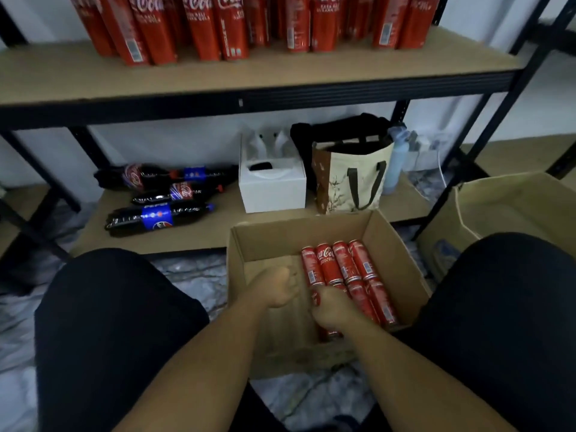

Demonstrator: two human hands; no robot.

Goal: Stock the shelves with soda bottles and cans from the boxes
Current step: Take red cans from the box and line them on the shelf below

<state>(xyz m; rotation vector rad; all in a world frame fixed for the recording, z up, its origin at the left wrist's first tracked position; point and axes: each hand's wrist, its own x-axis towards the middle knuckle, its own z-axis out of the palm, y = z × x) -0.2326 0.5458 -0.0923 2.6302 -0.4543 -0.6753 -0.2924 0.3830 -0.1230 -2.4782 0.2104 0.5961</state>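
Inside the cardboard box (pixel 389 244), right hand (pixel 332 308) fingers clamp round a red can (pixel 331 334); left hand (pixel 276 288) curled beside it, grip unclear. Pick step; next probably lift clear to upper shelf (pixel 218 79).

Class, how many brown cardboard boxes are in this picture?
2. One open box sits between the person's knees, holding red cans; the second box stands at the right, beside the shelf. None seems hidden.
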